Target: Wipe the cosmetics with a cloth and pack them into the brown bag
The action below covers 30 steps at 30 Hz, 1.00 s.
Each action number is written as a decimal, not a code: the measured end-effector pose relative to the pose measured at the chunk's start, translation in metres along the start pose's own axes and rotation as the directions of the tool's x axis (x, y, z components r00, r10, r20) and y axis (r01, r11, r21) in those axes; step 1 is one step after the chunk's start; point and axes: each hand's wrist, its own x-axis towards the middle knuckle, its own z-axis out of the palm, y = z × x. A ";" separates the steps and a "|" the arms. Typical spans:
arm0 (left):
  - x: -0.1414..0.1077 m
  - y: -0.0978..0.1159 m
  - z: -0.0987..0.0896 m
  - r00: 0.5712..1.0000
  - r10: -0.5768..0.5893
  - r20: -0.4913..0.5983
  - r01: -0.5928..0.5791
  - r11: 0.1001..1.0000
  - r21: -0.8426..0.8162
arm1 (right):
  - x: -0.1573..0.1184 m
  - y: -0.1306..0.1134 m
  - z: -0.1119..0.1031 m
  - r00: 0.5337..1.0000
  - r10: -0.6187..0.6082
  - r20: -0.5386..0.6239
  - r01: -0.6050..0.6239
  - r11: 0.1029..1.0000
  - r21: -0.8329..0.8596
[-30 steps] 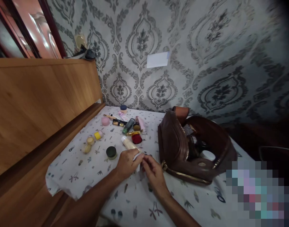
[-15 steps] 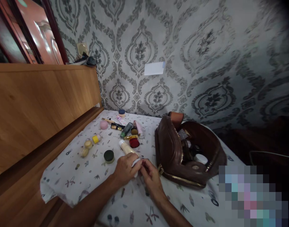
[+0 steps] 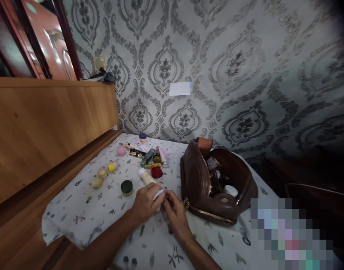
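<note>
Cloth [image 3: 104,202] with a leafy print lies under everything, its near left corner hanging loose; a forearm dragging across it could ruck it and roll the small things. Brown bag [image 3: 194,176], unzipped and wide open, stands just beside the right hand [image 3: 176,213], so a swing that way would likely bump it. Left hand [image 3: 146,200] is closed around a small white piece [image 3: 158,194]; right fingertips meet its edge (whether they pinch it, I cannot tell), and a weak hold could let it slip. Cream tube [image 3: 147,177] reaches out past the left knuckles, its lower end hidden, easily nudged into the red round item [image 3: 156,172]. Dark-lidded jar [image 3: 126,187] sits left of that hand, in the way of a leftward sweep. Beyond lie a pink tube [image 3: 162,155], a yellow-banded pot [image 3: 112,167] and a slim gold item [image 3: 152,165].
</note>
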 end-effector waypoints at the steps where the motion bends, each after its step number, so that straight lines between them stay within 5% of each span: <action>1: 0.000 0.000 -0.001 1.000 -0.004 -0.007 0.004 1.000 -0.007 | 0.000 -0.001 0.000 1.000 0.000 0.002 0.000 1.000 0.001; 7: 0.008 0.009 -0.014 0.998 -0.040 -0.043 0.038 0.997 -0.061 | 0.000 -0.005 0.002 0.999 0.032 0.016 -0.032 1.000 -0.001; 13: 0.021 0.004 -0.049 0.996 -0.070 -0.052 0.068 0.997 -0.033 | 0.006 -0.004 0.000 0.985 0.161 0.059 -0.164 0.985 0.049; 21: 0.070 -0.073 -0.088 0.961 -0.254 -0.107 0.270 0.947 0.175 | 0.025 -0.012 0.021 0.978 0.189 0.085 -0.199 0.972 0.123; 26: 0.113 -0.117 -0.085 0.930 -0.365 -0.042 0.355 0.863 0.359 | 0.017 -0.012 0.034 0.989 0.145 0.028 -0.147 0.980 0.136; 30: 0.141 -0.134 -0.073 0.911 -0.405 0.083 0.309 0.800 0.515 | 0.012 -0.009 0.034 0.990 0.136 0.031 -0.139 0.981 0.132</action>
